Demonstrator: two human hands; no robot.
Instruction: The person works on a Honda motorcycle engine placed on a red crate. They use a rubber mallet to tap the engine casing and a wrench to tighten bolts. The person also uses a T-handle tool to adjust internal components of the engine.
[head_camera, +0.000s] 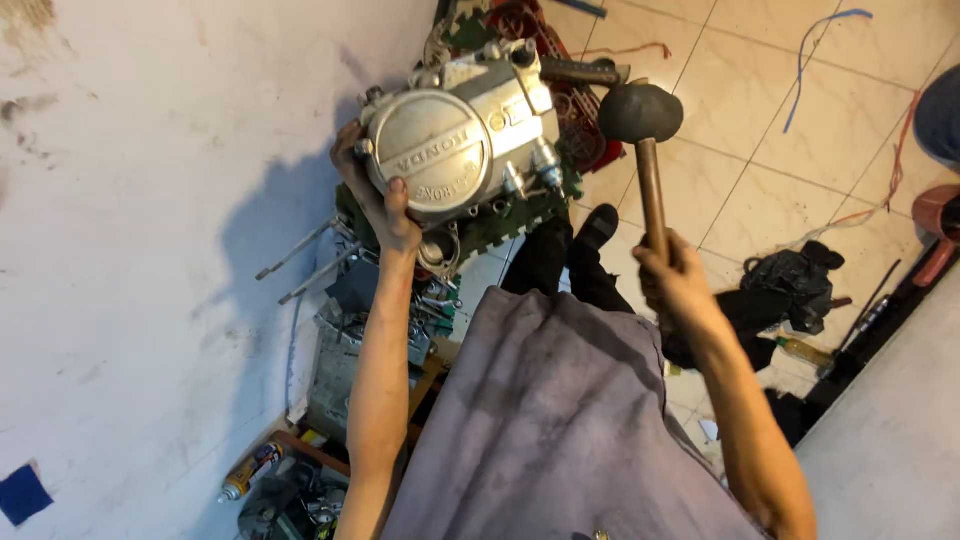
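My left hand grips the rim of a silver engine cover with a round face, holding it up tilted above the floor. My right hand is closed around the wooden handle of a black rubber mallet. The mallet head hangs just right of the cover, not touching it. My grey shirt fills the lower middle of the view, and my dark trouser legs and a shoe show below the cover.
A white wall runs along the left. Green foam mat pieces, metal engine parts and tools lie below the cover. A spray can, a black bag and loose wires rest on the tiled floor.
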